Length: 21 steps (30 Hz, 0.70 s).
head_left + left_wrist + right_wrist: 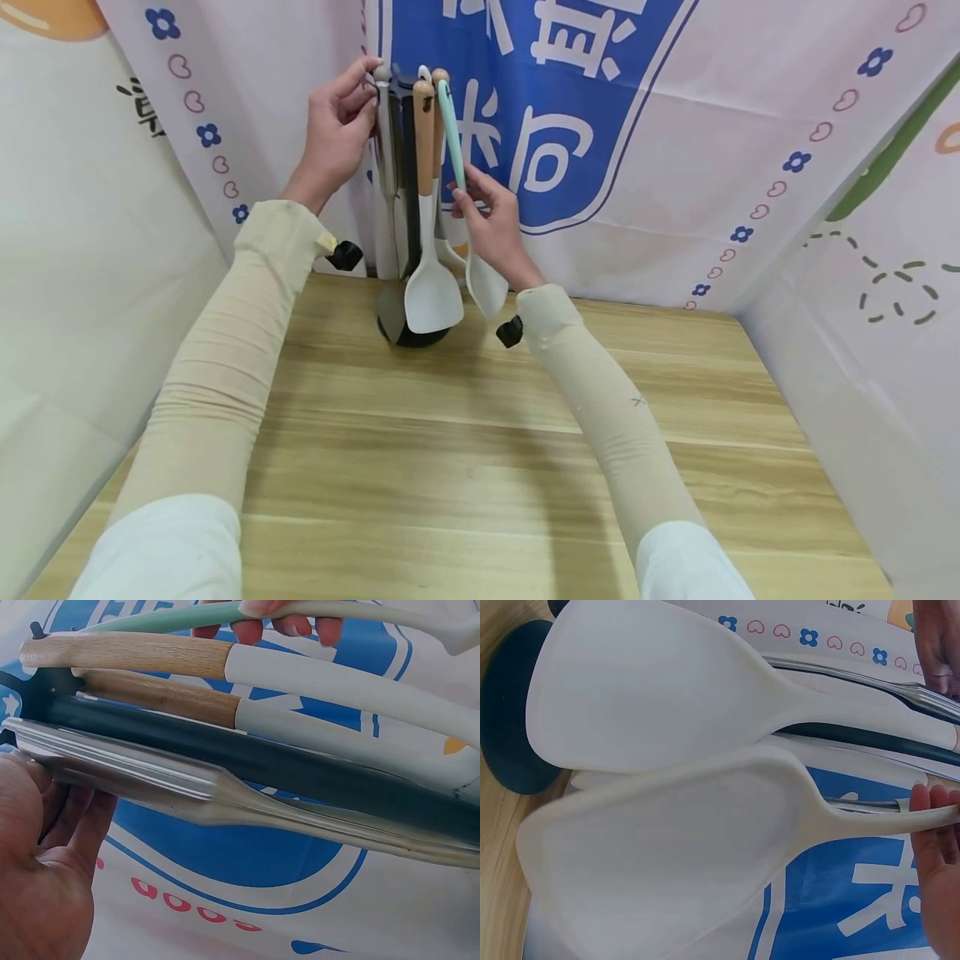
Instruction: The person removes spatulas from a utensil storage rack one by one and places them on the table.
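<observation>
A dark utensil stand with a round base bears several kitchen tools hung by their handle tops. My left hand pinches the top of a steel-handled spatula at the stand's left side. On the right, my right hand grips a white-headed spatula partway down its length, just below the mint-green part of its handle. That mint handle leans with its top close to the stand's top. A white spatula with a wooden handle hangs at the front, between the hands.
Another wooden-handled tool hangs behind the front one, partly hidden. The stand is on a wood-grain table close to the back wall. A printed cloth with blue and white lettering covers that wall, and pale sheets flank both sides.
</observation>
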Each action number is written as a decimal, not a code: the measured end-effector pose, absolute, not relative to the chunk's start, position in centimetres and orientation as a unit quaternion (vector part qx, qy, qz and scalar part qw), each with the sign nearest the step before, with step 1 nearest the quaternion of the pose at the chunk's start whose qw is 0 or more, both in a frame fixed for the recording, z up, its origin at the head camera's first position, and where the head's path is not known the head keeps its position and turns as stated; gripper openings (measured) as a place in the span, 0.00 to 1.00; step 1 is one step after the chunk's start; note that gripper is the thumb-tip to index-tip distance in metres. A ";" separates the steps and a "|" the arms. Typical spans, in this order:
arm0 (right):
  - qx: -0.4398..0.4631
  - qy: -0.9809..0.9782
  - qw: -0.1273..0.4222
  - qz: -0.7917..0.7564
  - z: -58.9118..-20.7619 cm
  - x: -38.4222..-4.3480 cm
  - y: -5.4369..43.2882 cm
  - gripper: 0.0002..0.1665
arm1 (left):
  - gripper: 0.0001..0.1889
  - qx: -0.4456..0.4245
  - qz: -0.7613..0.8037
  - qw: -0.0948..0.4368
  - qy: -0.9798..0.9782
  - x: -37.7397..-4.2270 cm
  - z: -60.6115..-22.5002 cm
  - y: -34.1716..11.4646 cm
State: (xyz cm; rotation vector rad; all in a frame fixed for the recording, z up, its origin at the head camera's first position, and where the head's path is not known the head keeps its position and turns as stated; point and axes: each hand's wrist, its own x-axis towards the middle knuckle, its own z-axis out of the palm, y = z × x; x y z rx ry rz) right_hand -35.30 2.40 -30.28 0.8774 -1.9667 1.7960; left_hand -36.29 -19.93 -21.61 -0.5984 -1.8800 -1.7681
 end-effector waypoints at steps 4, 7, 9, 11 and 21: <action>0.310 -0.699 0.169 0.622 -29.2 -33.8 2.8 0.25 | 0.20 -0.221 -0.647 0.244 -0.688 -36.3 -21.6 -19.9; 0.309 -0.703 0.171 0.617 -28.6 -33.1 3.0 0.24 | 0.21 -0.221 -0.648 0.246 -0.686 -36.3 -21.6 -19.9; 0.306 -0.705 0.169 0.618 -28.7 -33.3 3.1 0.24 | 0.21 -0.222 -0.650 0.247 -0.684 -36.3 -21.6 -19.9; 0.304 -0.705 0.171 0.617 -29.3 -34.1 3.2 0.24 | 0.20 -0.222 -0.649 0.246 -0.685 -36.2 -21.5 -19.9; 0.320 -0.687 0.197 0.622 -28.2 -32.4 4.4 0.24 | 0.21 -0.212 -0.655 0.236 -0.685 -35.7 -21.5 -19.9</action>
